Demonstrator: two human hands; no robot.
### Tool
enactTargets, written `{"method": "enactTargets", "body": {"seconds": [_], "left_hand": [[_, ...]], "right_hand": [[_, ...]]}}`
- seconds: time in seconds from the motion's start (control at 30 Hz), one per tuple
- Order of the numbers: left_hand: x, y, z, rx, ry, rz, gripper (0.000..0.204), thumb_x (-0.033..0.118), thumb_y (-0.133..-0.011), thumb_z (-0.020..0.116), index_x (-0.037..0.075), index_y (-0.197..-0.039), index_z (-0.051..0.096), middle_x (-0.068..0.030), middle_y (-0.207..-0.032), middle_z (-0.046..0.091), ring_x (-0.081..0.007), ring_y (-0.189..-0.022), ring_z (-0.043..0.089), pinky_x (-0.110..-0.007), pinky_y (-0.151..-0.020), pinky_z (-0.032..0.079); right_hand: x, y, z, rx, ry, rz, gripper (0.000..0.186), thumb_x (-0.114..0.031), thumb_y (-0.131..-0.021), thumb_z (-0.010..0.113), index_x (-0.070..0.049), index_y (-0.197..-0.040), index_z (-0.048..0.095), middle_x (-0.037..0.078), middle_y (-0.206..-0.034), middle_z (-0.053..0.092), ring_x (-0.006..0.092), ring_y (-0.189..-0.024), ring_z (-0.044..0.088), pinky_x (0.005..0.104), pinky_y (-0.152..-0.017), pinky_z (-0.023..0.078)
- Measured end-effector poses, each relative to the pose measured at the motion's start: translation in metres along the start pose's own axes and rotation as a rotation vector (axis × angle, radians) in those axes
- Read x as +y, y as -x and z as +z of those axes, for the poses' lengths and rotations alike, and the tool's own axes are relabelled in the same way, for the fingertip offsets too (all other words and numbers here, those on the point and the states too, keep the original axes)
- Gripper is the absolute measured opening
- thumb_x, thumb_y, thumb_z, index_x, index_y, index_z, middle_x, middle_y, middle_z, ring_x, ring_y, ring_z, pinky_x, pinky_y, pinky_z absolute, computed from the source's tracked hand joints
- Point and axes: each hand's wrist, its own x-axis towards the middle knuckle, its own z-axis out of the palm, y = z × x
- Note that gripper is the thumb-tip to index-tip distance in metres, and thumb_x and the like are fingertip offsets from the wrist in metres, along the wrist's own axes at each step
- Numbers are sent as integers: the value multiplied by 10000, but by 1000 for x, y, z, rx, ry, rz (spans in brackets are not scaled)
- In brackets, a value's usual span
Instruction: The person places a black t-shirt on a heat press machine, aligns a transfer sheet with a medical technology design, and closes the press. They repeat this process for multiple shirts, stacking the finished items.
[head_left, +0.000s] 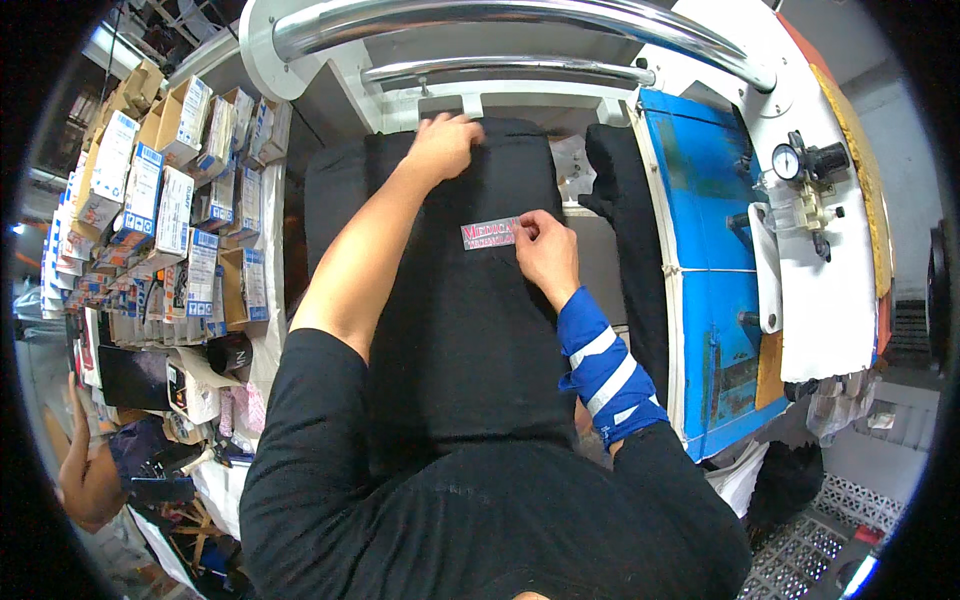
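A black garment [450, 350], probably a shirt, is spread over the flat platen in front of me. My right hand [548, 255] pinches the right end of a small rectangular transfer film [487, 234], clear to greyish with red and white lettering. The film lies on or just above the fabric, slightly tilted. At the garment's far edge, my left hand [445, 147] rests on the cloth with its fingers loosely bent and somewhat apart. Nothing shows in it. A blue wrap with white stripes [605, 370] covers my right forearm.
Chrome bars [510, 22] of a press frame arch across the far side. Right of the garment stand a blue machine panel [705, 190] and a pressure gauge [786, 161]. Stacked cardboard boxes [170, 215] fill a table at left. Another person's arm [80, 450] shows at lower left.
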Motion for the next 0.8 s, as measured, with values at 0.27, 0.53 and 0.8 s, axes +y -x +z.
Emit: {"method": "enactTargets", "body": {"seconds": [0.27, 0.53, 0.8], "left_hand": [[-13, 27, -4, 482, 217, -88, 380, -13, -805, 535, 58, -1130, 718, -186, -1087, 723, -353, -1056, 685, -447, -922, 544], [-134, 120, -9, 369, -112, -386, 225, 78, -851, 608, 114, -1048, 713, -97, -1104, 701, -324, -1083, 646, -524, -917, 474], [2, 166, 18, 490, 47, 28, 266, 120, -885, 637, 59, -1140, 685, -127, -1172, 667, -334, -1148, 606, -516, -1005, 424]], "right_hand": [[0, -5, 5, 8, 12, 42, 184, -190, -886, 689, -65, -1015, 727, 167, -864, 746, 361, -844, 727, 457, -765, 561], [-6, -6, 9, -16, 24, 32, 228, -226, -890, 714, -70, -1056, 719, 154, -889, 754, 371, -857, 727, 459, -770, 563], [-7, -19, 13, -14, 44, -3, 256, -210, -875, 718, -59, -1083, 711, 154, -890, 756, 370, -873, 727, 465, -799, 564]]}}
